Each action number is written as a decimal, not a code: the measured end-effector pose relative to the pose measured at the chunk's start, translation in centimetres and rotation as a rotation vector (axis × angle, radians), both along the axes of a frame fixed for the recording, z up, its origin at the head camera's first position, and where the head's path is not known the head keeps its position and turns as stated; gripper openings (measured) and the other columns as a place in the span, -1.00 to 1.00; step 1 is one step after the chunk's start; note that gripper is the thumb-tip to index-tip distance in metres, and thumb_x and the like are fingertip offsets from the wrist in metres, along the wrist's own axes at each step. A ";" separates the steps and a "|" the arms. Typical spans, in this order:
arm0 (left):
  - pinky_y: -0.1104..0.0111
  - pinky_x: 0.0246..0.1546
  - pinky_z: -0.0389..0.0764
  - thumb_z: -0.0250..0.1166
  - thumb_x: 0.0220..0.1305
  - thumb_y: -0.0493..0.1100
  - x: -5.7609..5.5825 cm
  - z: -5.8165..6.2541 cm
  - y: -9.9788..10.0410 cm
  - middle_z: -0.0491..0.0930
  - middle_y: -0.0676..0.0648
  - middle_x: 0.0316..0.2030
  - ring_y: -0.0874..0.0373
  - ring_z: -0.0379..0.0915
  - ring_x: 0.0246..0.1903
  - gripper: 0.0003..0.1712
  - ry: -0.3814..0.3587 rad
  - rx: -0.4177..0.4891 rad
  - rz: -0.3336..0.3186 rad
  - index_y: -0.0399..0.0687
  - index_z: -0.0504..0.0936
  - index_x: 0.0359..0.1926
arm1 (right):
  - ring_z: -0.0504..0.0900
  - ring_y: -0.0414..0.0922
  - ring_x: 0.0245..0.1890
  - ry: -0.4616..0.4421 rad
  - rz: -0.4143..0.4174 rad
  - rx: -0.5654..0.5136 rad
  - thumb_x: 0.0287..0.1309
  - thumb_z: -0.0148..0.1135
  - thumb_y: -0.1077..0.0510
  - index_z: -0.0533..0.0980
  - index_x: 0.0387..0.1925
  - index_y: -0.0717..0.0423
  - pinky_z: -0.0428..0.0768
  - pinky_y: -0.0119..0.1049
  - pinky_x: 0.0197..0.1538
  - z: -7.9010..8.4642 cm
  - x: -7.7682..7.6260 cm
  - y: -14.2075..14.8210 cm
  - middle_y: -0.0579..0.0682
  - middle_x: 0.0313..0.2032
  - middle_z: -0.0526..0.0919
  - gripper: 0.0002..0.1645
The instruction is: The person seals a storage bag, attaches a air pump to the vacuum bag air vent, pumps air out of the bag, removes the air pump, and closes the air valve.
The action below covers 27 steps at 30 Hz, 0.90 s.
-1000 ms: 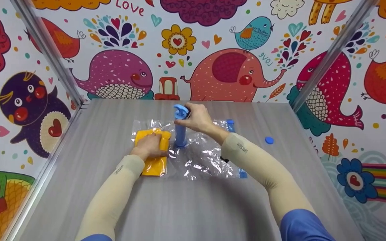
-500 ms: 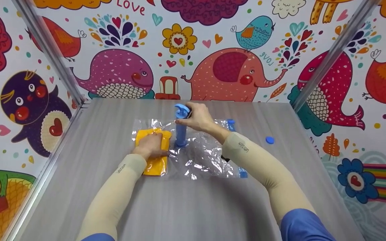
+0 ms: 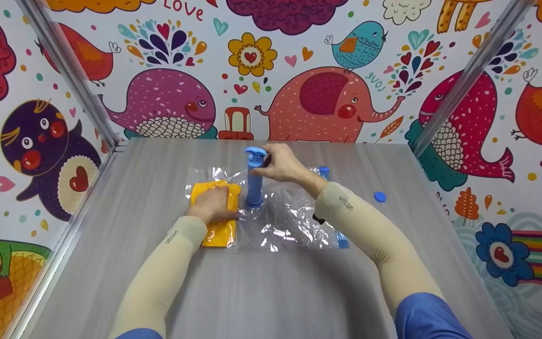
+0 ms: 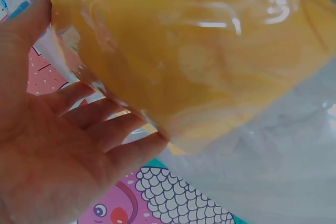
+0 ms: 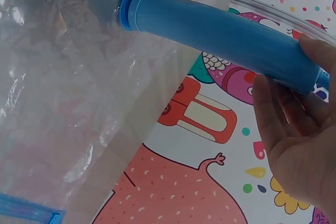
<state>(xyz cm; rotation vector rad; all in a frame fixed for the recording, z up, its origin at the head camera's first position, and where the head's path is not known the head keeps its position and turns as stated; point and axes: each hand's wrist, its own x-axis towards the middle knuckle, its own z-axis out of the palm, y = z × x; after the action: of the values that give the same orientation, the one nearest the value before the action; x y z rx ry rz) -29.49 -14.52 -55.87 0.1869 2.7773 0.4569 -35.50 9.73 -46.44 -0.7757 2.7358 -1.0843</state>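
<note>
A clear plastic bag (image 3: 280, 221) lies flat, with something yellow and folded (image 3: 219, 234) inside at its left end. My left hand (image 3: 211, 203) rests on that yellow part; in the left wrist view its fingers (image 4: 123, 124) are fairly straight against the bag. A blue hand pump (image 3: 254, 188) stands upright on the bag, just right of the left hand. Up at the pump's top, by its handle (image 3: 255, 151), my right hand (image 3: 280, 162) holds it. Thumb and fingers lie around the barrel's upper end in the right wrist view.
Along the bag's right edge runs a blue zip strip (image 3: 341, 240), partly hidden by the right forearm. A round blue cap (image 3: 380, 197) lies on the grey table (image 3: 252, 292) to the right. Printed walls (image 3: 318, 103) and metal posts (image 3: 75, 75) enclose the table.
The pump's handle looks turned from its earlier angle, and more of the barrel shows below the right hand. The right hand has shifted slightly right. The left hand stays nearly still.
</note>
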 end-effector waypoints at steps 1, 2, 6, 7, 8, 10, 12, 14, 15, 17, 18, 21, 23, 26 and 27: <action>-0.22 0.68 0.42 0.58 0.33 0.28 0.0 0.0 0.0 0.49 -0.41 0.57 -0.39 0.48 0.55 0.13 0.003 0.002 -0.001 -0.26 0.35 0.65 | 0.81 -0.02 -0.11 0.002 0.002 -0.001 0.25 0.65 -0.01 0.72 0.14 0.13 0.87 -0.09 0.11 0.0 0.0 0.0 0.09 -0.03 0.86 -0.48; -0.22 0.68 0.42 0.59 0.33 0.28 0.0 0.0 0.0 0.49 -0.41 0.57 -0.39 0.47 0.55 0.13 0.005 0.004 -0.002 -0.25 0.35 0.65 | 0.81 -0.03 -0.11 0.001 -0.002 -0.004 0.24 0.66 -0.01 0.72 0.15 0.13 0.87 -0.10 0.11 0.0 0.0 0.0 0.09 -0.02 0.86 -0.47; -0.22 0.68 0.41 0.59 0.32 0.28 0.0 0.0 0.1 0.49 -0.38 0.58 -0.37 0.47 0.56 0.13 -0.004 0.015 0.011 -0.22 0.34 0.66 | 0.81 -0.02 -0.09 -0.014 -0.040 -0.029 0.20 0.68 -0.03 0.71 0.24 0.12 0.87 -0.13 0.07 -0.2 0.0 0.1 0.08 0.03 0.86 -0.37; -0.22 0.69 0.41 0.59 0.33 0.28 0.0 0.0 0.1 0.49 -0.37 0.58 -0.36 0.47 0.56 0.13 -0.011 0.016 0.018 -0.21 0.34 0.66 | 0.81 -0.02 -0.09 -0.017 -0.052 -0.034 0.19 0.69 -0.04 0.70 0.28 0.11 0.86 -0.13 0.06 -0.2 0.0 0.1 0.08 0.05 0.86 -0.32; -0.22 0.69 0.40 0.59 0.33 0.28 0.0 0.0 0.1 0.49 -0.36 0.58 -0.35 0.47 0.56 0.13 -0.018 0.018 0.026 -0.19 0.34 0.67 | 0.81 -0.02 -0.08 -0.023 -0.064 -0.039 0.18 0.70 -0.06 0.68 0.31 0.09 0.87 -0.12 0.06 -0.3 0.0 0.0 0.07 0.08 0.85 -0.28; -0.23 0.69 0.40 0.59 0.33 0.27 0.0 -0.1 0.1 0.50 -0.35 0.58 -0.34 0.48 0.55 0.12 -0.029 0.019 0.037 -0.18 0.34 0.67 | 0.81 -0.01 -0.05 -0.033 -0.085 -0.049 0.17 0.72 -0.10 0.65 0.37 0.07 0.87 -0.11 0.07 -0.4 0.1 -0.1 0.06 0.12 0.84 -0.20; -0.25 0.69 0.40 0.59 0.33 0.27 0.0 -0.1 0.1 0.50 -0.34 0.58 -0.34 0.48 0.54 0.11 -0.034 0.022 0.044 -0.17 0.34 0.66 | 0.81 0.01 0.00 -0.039 -0.104 -0.054 0.14 0.75 -0.15 0.63 0.40 0.04 0.87 -0.08 0.12 -0.4 0.2 -0.2 0.05 0.17 0.82 -0.13; -0.25 0.68 0.41 0.59 0.33 0.27 -0.1 -0.2 0.1 0.50 -0.35 0.58 -0.34 0.49 0.54 0.12 -0.033 0.021 0.042 -0.18 0.34 0.66 | 0.81 0.02 0.09 -0.037 -0.117 -0.048 0.11 0.77 -0.19 0.62 0.42 0.02 0.86 -0.05 0.22 -0.5 0.2 -0.5 0.05 0.22 0.81 -0.08; -0.26 0.68 0.40 0.59 0.33 0.27 -0.1 -0.3 0.1 0.49 -0.35 0.59 -0.35 0.48 0.54 0.12 -0.031 0.019 0.039 -0.19 0.34 0.66 | 0.81 0.03 0.13 -0.028 -0.121 -0.037 0.09 0.78 -0.21 0.62 0.42 0.02 0.84 -0.04 0.26 -0.6 0.3 -0.7 0.05 0.23 0.81 -0.06; -0.24 0.69 0.39 0.59 0.32 0.28 -0.2 -0.3 0.1 0.48 -0.35 0.60 -0.35 0.47 0.55 0.14 -0.032 0.017 0.039 -0.20 0.32 0.67 | 0.81 0.05 0.19 -0.012 -0.133 -0.011 0.06 0.80 -0.23 0.63 0.42 0.03 0.82 -0.01 0.32 -0.8 0.4 -0.9 0.06 0.24 0.82 -0.04; -0.24 0.69 0.39 0.59 0.32 0.28 -0.2 -0.3 0.1 0.48 -0.36 0.59 -0.35 0.47 0.55 0.14 -0.029 0.016 0.035 -0.21 0.32 0.67 | 0.81 0.05 0.21 -0.010 -0.140 -0.003 0.05 0.80 -0.23 0.63 0.41 0.04 0.81 -0.01 0.34 -0.9 0.5 -1.0 0.06 0.24 0.83 -0.04; -0.24 0.69 0.41 0.59 0.32 0.27 -0.2 -0.3 0.1 0.50 -0.37 0.57 -0.36 0.49 0.53 0.13 -0.021 0.012 0.029 -0.22 0.34 0.66 | 0.83 0.07 0.22 -0.018 -0.162 0.013 0.06 0.81 -0.19 0.67 0.36 0.09 0.82 -0.01 0.33 -1.1 0.7 -1.3 0.08 0.22 0.85 -0.10; -0.24 0.67 0.43 0.59 0.32 0.27 -0.1 -0.3 0.1 0.52 -0.37 0.55 -0.35 0.52 0.50 0.12 -0.018 0.013 0.027 -0.22 0.35 0.64 | 0.85 0.07 0.20 -0.029 -0.177 0.013 0.08 0.81 -0.14 0.69 0.31 0.11 0.84 -0.02 0.30 -1.2 0.9 -1.4 0.09 0.20 0.86 -0.16; -0.23 0.67 0.43 0.60 0.31 0.27 -0.2 -0.3 0.1 0.53 -0.36 0.55 -0.34 0.52 0.50 0.12 -0.023 0.015 0.034 -0.21 0.35 0.65 | 0.87 0.08 0.17 -0.033 -0.188 0.010 0.09 0.80 -0.08 0.72 0.26 0.12 0.86 -0.03 0.25 -1.2 0.9 -1.5 0.09 0.17 0.88 -0.24; -0.23 0.68 0.43 0.59 0.32 0.27 -0.2 -0.3 0.1 0.52 -0.36 0.55 -0.34 0.52 0.50 0.12 -0.025 0.014 0.035 -0.21 0.34 0.65 | 0.87 0.08 0.16 -0.029 -0.187 0.011 0.10 0.80 -0.07 0.73 0.24 0.12 0.86 -0.03 0.25 -1.2 0.9 -1.4 0.10 0.15 0.88 -0.26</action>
<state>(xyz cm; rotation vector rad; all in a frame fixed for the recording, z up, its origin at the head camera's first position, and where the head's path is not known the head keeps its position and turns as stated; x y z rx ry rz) -29.71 -14.45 -56.16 0.1350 2.7577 0.4849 -34.61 8.30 -47.64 -0.5062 2.8325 -1.1027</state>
